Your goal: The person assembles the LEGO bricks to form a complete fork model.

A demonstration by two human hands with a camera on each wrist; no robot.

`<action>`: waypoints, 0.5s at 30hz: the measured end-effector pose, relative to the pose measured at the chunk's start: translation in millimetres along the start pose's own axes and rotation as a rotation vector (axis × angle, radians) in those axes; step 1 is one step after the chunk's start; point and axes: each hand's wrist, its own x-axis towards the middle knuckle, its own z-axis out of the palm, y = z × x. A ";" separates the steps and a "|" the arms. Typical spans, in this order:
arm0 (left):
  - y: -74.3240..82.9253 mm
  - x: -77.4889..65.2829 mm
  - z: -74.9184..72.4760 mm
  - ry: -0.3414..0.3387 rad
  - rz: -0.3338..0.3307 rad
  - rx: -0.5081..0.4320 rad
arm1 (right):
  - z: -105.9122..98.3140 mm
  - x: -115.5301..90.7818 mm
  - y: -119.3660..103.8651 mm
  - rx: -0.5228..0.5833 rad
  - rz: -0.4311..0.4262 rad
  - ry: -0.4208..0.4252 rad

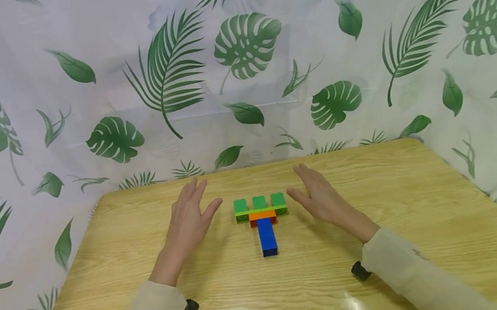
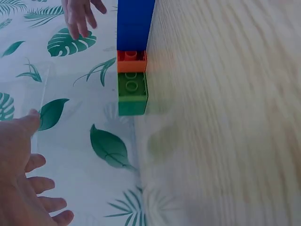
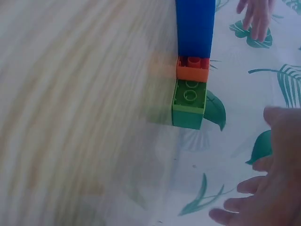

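On the table lies a joined toy-brick assembly. A long blue stack (image 1: 267,236) points toward me and meets an orange brick (image 1: 262,215). Beyond that runs a light-green strip (image 1: 281,208), with three green bricks (image 1: 259,202) along its far side. My left hand (image 1: 190,219) hovers left of the assembly, fingers spread and thumb toward it. To the right, my right hand (image 1: 321,199) mirrors this, its thumb close to the end green brick. Both palms face the bricks and hold nothing. The left wrist view shows hollow undersides on the orange brick (image 2: 131,60) and green end (image 2: 132,92).
The wooden table (image 1: 417,198) reaches back to a white curtain (image 1: 292,140) printed with green leaves. A small black device (image 1: 190,309) sits at the left cuff, and another black device (image 1: 360,271) at the right cuff.
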 end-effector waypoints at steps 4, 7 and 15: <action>-5.4 -7.5 -16.2 -0.010 0.057 0.123 | -7.6 -8.1 -3.7 -0.200 -0.065 0.013; -12.2 -13.4 -27.2 -0.011 0.081 0.207 | -15.2 -13.4 -3.8 -0.315 -0.105 0.032; -31.8 -25.8 -52.8 -0.008 0.112 0.363 | -37.0 -26.2 12.8 -0.445 -0.136 0.022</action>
